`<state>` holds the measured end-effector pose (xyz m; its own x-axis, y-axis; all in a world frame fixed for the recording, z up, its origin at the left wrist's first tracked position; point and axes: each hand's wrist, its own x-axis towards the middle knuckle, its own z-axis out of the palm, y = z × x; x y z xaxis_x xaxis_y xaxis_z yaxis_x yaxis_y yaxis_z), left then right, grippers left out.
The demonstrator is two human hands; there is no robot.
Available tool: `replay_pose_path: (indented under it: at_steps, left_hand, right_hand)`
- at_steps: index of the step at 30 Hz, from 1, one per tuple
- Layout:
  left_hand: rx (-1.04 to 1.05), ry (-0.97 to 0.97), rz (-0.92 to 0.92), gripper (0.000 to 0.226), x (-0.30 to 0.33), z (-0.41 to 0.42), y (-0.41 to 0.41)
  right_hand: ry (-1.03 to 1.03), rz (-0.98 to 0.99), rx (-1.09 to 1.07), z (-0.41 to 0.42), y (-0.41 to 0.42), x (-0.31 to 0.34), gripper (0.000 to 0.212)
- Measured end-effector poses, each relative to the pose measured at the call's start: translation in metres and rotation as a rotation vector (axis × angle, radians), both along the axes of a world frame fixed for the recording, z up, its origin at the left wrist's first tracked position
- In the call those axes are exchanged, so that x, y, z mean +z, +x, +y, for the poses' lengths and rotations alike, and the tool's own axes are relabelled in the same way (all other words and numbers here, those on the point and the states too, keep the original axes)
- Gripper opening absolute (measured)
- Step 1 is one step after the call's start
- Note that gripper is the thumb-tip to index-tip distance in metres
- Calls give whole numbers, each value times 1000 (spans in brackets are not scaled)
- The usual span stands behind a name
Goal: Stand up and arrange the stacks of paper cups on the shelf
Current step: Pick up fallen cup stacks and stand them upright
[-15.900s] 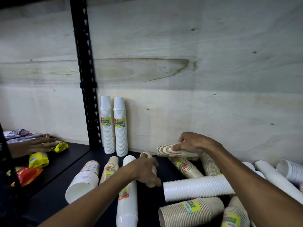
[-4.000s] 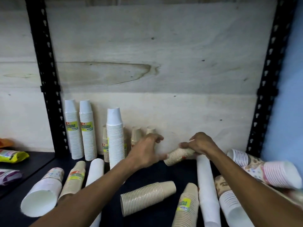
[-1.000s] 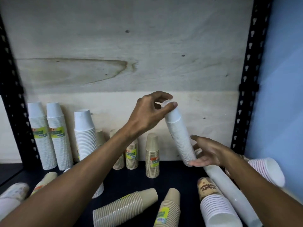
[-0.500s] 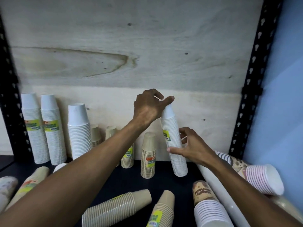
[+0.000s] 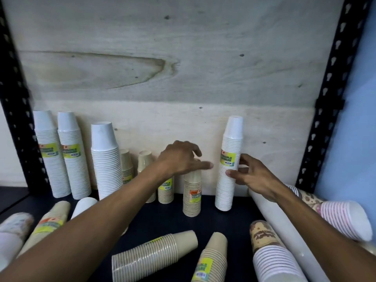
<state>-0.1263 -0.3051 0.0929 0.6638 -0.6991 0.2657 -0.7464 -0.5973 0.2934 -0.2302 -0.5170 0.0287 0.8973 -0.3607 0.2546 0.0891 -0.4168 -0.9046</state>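
Ribbed white cup stack (image 5: 228, 165), upright, in right hand's (image 5: 251, 176) grip.

Bare dark shelf (image 5: 162, 218) is lying open mid-front, between the standing row at the back board (image 5: 183, 123) and two fallen tan stacks (image 5: 154, 255). Fallen stacks are crowding the left (image 5: 50, 220) and right (image 5: 343, 218) sides. A black post (image 5: 325, 94) is bounding the right.
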Motion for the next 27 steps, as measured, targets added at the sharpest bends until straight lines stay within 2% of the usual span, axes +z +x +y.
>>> replay_pose_path:
  at_steps: [2, 6, 12, 21, 24, 27]
  left_hand:
    - [0, 69, -29, 59, -6, 2, 1]
    - [-32, 51, -38, 50, -8, 1, 6]
    - [-64, 42, 20, 48, -4, -4, 23]
    - [-69, 68, -72, 52, -6, -11, 24]
    - [-67, 59, -79, 51, -7, -12, 22]
    - [-57, 29, -75, 46, -7, -13, 20]
  right_hand:
    - [42, 17, 17, 0, 1, -1, 44]
    - [53, 32, 10, 1, 7, -3, 46]
    - [30, 49, -77, 3, 17, -5, 46]
    - [-9, 58, -73, 8, 16, -6, 42]
    - [-52, 19, -62, 12, 14, -5, 33]
    - [-102, 1, -84, 12, 12, -6, 46]
